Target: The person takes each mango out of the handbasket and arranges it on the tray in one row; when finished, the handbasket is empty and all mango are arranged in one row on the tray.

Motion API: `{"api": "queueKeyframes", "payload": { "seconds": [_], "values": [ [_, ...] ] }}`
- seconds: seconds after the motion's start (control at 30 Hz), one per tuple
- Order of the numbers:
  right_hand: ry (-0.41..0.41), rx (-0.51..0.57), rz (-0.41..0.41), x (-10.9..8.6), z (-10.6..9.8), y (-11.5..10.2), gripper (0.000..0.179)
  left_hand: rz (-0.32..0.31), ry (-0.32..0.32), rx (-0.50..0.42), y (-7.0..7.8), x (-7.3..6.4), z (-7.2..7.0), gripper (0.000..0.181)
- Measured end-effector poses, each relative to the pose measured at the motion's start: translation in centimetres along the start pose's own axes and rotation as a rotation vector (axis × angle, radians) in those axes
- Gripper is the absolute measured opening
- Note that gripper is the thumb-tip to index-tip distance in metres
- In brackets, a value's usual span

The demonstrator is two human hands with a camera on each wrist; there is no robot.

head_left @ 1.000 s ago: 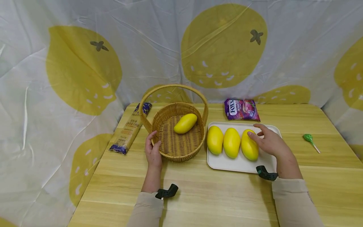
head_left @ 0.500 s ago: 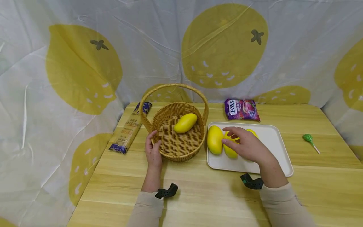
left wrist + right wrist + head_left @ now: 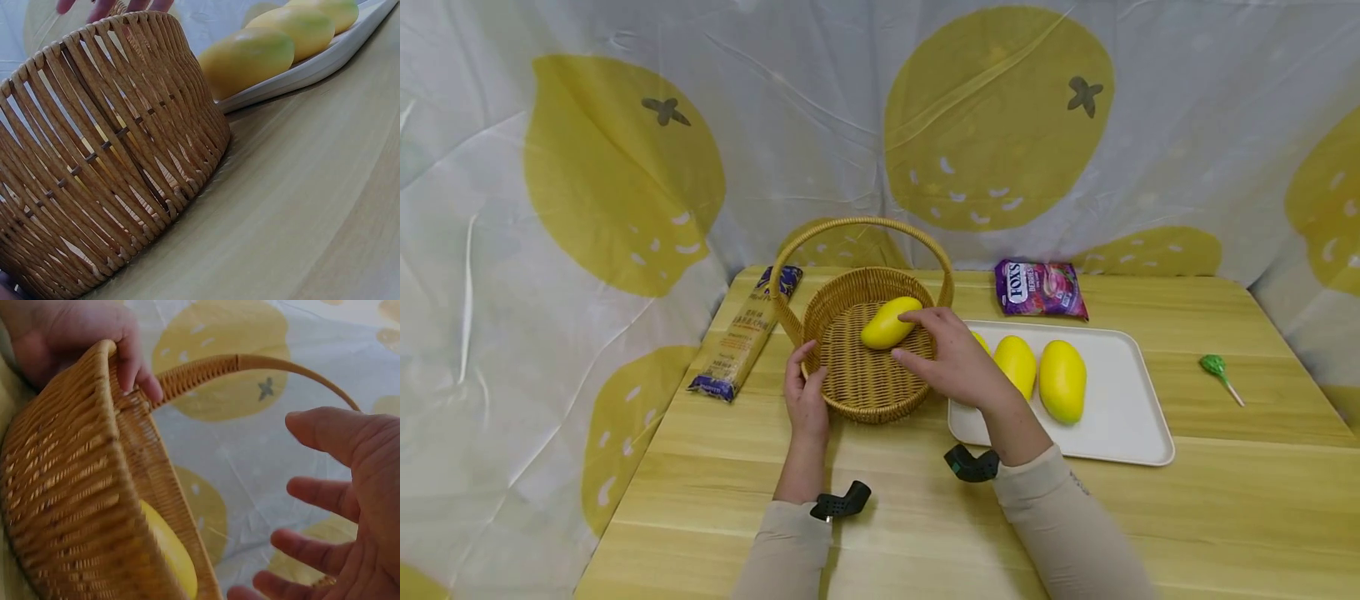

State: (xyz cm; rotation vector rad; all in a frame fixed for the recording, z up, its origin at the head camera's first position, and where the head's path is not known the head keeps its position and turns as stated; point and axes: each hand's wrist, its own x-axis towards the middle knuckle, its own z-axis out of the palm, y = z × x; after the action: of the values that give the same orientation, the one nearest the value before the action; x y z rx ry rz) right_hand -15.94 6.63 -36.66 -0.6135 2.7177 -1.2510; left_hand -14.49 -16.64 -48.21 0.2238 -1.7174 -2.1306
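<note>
A round wicker basket (image 3: 872, 400) with a tall arched handle stands on the table, one yellow mango (image 3: 887, 325) inside. My left hand (image 3: 807, 408) holds its left rim, fingers bent over the edge, as the right wrist view also shows. Above the basket's right side hovers my right hand (image 3: 958, 358), fingers spread and holding nothing; whether a fingertip touches the mango cannot be told from the head view. To the right, a white tray (image 3: 1120, 408) bears three mangoes; the right hand mostly covers the leftmost, while the middle mango (image 3: 1017, 367) and right mango (image 3: 1062, 381) show better.
A spaghetti packet (image 3: 741, 342) lies left of the basket. Behind the tray is a purple Fox's candy bag (image 3: 1041, 288). A green lollipop (image 3: 1213, 367) lies at the right of the wooden table (image 3: 910, 533). Lemon-printed cloth (image 3: 820, 125) hangs close behind the table.
My right hand has moved left from the tray's right mango, across the other mangoes, to over the basket. The left hand keeps its place on the rim.
</note>
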Motion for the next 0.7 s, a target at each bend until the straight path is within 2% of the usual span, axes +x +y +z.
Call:
{"api": "queueKeyframes", "payload": {
  "seconds": [0.17,0.3,0.5,0.7],
  "values": [
    [0.002,-0.026,0.048,2.7,1.2,-1.1,0.063,-0.01,-0.001,0.0,0.0,0.0,-0.1,0.045],
    [-0.042,-0.082,0.051,4.9,1.6,-1.5,0.064,-0.005,-0.001,-0.017,0.1,0.1,0.0,0.045],
    [-0.168,-0.234,0.047,8.3,1.9,-1.5,0.069,0.011,-0.003,-0.044,0.0,0.2,0.1,0.044],
    [-0.334,-0.319,0.088,10.9,1.8,-1.3,0.077,0.006,-0.005,-0.05,-0.1,0.1,0.0,0.045]
  ]
}}
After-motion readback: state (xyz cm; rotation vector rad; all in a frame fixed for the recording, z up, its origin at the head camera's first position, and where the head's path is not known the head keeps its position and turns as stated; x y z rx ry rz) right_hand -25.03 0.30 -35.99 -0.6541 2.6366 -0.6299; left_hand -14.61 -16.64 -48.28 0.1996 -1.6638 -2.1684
